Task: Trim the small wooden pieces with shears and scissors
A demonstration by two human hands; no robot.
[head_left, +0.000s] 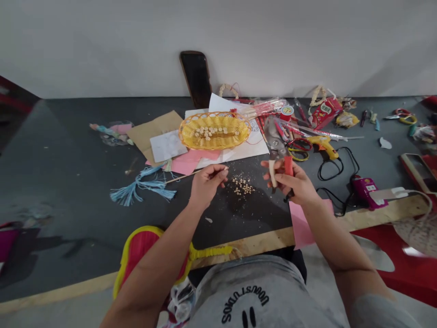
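Observation:
My left hand (209, 182) is closed in a pinch around a thin wooden stick (180, 178), whose tip pokes out by the fingertips. My right hand (292, 182) is wrapped round the handles of metal shears (276, 139), one grip pale and the other red, with the head pointing away from me. Between the two hands, a small pile of pale cut bits (243, 186) lies on the dark tabletop amid fine crumbs. Just beyond them stands a yellow woven basket (191, 141) with some pale pieces inside.
A blue tassel (139, 189) lies left of the stick. A phone (196, 77) leans on the wall. Right of the shears are scissors (300, 150), a yellow glue gun (326, 146) with a cord, and a purple box (368, 192). Pink paper (303, 225) overhangs the wooden edge.

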